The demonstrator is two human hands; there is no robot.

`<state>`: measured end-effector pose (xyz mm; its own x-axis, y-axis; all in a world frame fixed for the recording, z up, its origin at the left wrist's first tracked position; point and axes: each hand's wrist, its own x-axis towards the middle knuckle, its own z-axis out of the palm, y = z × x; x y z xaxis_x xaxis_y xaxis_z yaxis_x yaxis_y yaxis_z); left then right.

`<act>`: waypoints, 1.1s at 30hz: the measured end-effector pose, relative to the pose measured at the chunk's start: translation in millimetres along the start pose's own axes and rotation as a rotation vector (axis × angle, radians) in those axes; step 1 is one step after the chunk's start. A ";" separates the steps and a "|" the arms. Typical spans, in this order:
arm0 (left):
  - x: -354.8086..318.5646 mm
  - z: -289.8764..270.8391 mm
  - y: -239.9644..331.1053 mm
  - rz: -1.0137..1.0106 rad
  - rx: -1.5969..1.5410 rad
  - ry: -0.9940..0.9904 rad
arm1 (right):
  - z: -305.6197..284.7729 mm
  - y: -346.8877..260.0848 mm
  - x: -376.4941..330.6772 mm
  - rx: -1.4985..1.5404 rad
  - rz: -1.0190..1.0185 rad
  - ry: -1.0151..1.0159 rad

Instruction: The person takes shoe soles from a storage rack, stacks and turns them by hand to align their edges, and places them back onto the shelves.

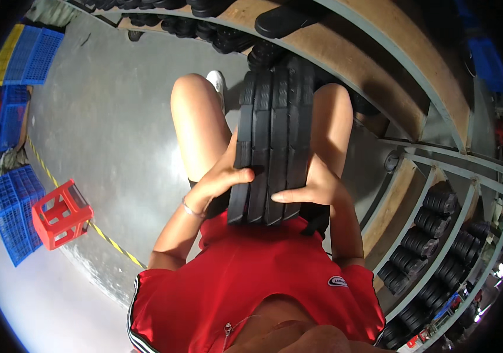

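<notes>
A stack of several black shoe soles (270, 135), pressed together side by side, is held between my two hands above my lap. My left hand (228, 173) grips its left side, with the thumb over the near face of the stack. On the opposite side my right hand (315, 183) clasps it, thumb laid across the soles. The fingers of both hands are mostly hidden behind the stack. The near end of the soles reaches my red shirt, and the far end extends between my knees toward the shelf.
Ahead, a wooden shelf (345, 56) carries black soles, one (283, 22) lying near its edge. Metal-framed racks (401, 203) at right hold bundled black soles (433, 220). At left are a red plastic stool (63, 215), blue crates (13, 209) and yellow-black floor tape (113, 244).
</notes>
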<state>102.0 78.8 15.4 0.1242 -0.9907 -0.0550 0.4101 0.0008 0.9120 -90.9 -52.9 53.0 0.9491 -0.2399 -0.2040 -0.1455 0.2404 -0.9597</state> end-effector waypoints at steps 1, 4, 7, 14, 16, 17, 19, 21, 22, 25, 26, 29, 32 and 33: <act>4.3 -2.5 1.7 -0.199 -0.122 0.000 | 4.3 -5.1 2.9 -0.031 -0.051 0.123; 4.1 -16.3 -19.6 -0.377 -0.651 0.109 | 1.0 -36.1 -2.6 0.147 0.087 0.272; 10.0 -14.0 -28.0 -0.408 -0.935 0.157 | 3.8 -44.7 -11.0 0.314 0.102 0.411; 20.0 -4.2 -20.3 -0.416 -0.720 0.128 | 9.7 -30.3 -5.3 -0.352 -0.142 0.509; 17.8 -11.2 -24.2 -0.390 -0.911 0.219 | 0.9 -49.0 -16.4 -0.024 0.017 0.397; 19.5 -6.9 -16.9 -0.379 -1.058 0.202 | -3.5 -53.4 -22.7 0.300 0.175 0.288; 24.4 3.9 -7.2 -0.337 -1.070 0.263 | 0.5 -51.5 -32.4 0.297 0.161 0.289; 23.4 0.8 -12.4 -0.293 -1.078 0.323 | 13.1 -53.8 -34.9 -0.010 0.113 0.481; 21.4 -9.3 -22.9 -0.295 -1.052 0.285 | 10.8 -51.4 -28.4 -0.179 -0.096 0.360; 13.2 -21.7 -30.7 -0.308 -0.891 0.278 | 13.0 -34.9 -28.0 0.163 -0.058 0.445; 11.2 -23.6 -30.1 -0.330 -0.911 0.255 | 10.6 -32.2 -23.8 0.389 -0.048 0.512; 10.8 -4.2 -12.5 -0.316 -0.822 0.156 | 1.7 21.0 -23.3 0.369 0.237 0.581; 5.8 -2.4 -17.2 -0.293 -0.523 0.083 | 0.3 62.1 -29.1 0.707 0.247 0.489; 5.9 -8.3 -20.1 -0.289 -0.520 0.097 | 2.9 60.6 -30.3 0.709 0.253 0.475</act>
<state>102.0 74.1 -6.7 0.0139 -0.9438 -0.3301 0.8247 -0.1758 0.5375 -127.6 -28.3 1.6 0.6730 -0.4276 -0.6035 0.0214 0.8268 -0.5620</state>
